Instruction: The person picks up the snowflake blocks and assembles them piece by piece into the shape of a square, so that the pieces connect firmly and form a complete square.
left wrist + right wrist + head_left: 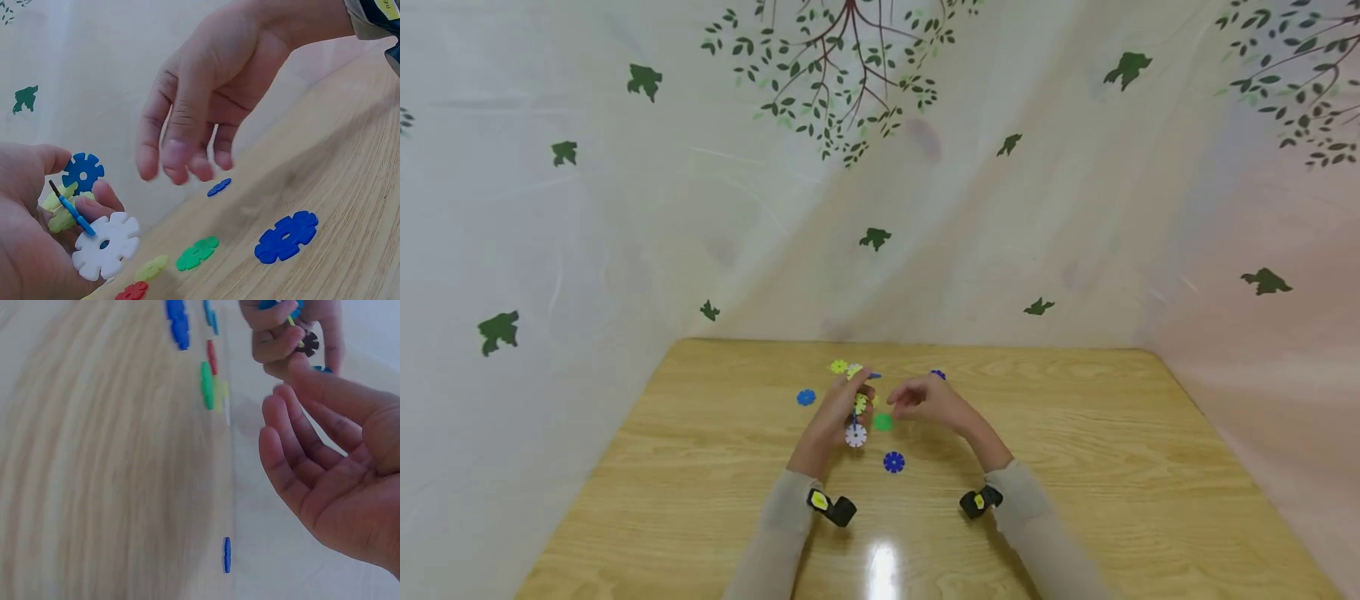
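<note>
My left hand [833, 410] grips a small build of slotted plastic snowflake discs. In the left wrist view the build shows a white disc [125, 232], a blue disc [73, 167] at the fingertips, and yellow-green discs [61, 220] partly hidden by the fingers. A thin blue disc, seen edge-on, joins the white one. Facing it from the right, my right hand [934, 402] hovers over the table with loosely bent fingers and nothing in them. Below the two hands lies a green disc [883, 422].
On the wooden table [1075, 467], a dark blue disc [887, 466] lies nearer me and a lighter blue disc [802, 400] to the left. Yellow [837, 367] and red [130, 292] discs lie near the left hand, another blue disc [219, 187] beyond the right. A printed curtain [940, 250] hangs behind.
</note>
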The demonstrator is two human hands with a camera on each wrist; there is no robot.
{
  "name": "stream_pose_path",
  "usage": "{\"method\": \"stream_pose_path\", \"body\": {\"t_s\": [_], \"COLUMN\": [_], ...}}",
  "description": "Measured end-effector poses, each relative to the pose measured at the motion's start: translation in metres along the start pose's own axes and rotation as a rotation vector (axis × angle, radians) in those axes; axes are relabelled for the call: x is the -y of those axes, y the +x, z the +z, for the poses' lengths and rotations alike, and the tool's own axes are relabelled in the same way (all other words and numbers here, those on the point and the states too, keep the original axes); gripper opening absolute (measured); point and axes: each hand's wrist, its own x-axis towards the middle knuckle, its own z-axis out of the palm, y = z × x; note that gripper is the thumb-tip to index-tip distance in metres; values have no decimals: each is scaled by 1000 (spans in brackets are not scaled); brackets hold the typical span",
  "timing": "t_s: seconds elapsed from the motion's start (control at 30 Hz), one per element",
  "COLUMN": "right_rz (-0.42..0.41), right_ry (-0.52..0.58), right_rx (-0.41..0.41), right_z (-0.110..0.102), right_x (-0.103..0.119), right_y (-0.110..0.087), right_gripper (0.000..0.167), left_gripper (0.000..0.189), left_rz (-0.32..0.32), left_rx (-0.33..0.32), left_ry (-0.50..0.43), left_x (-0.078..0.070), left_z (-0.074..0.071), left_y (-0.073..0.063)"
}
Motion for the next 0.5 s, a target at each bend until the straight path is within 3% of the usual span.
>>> {"method": "stream_pose_path", "body": {"t_s": [0.13,0.23,0.37,0.5], "right_rz": [-25,-18,27,16], "right_ry": [-41,-73,-125,-158], "right_rx": [219,315,345,337], "right_z": [3,9,19,23], "right_x": [-4,-7,-7,-5], "right_y": [-4,-7,-8,-9], "right_gripper": [17,22,27,24], "left_gripper": [33,36,40,44], "left_rz": [-5,-15,-18,-6], "left_rx": [-2,-24,-59,-70], "left_ry": [-3,-9,8,19], "left_x": [-1,-2,-2,-1], "left_z": [-1,-1,-3,-5], "left_y": [-1,-2,-3,-2]}}
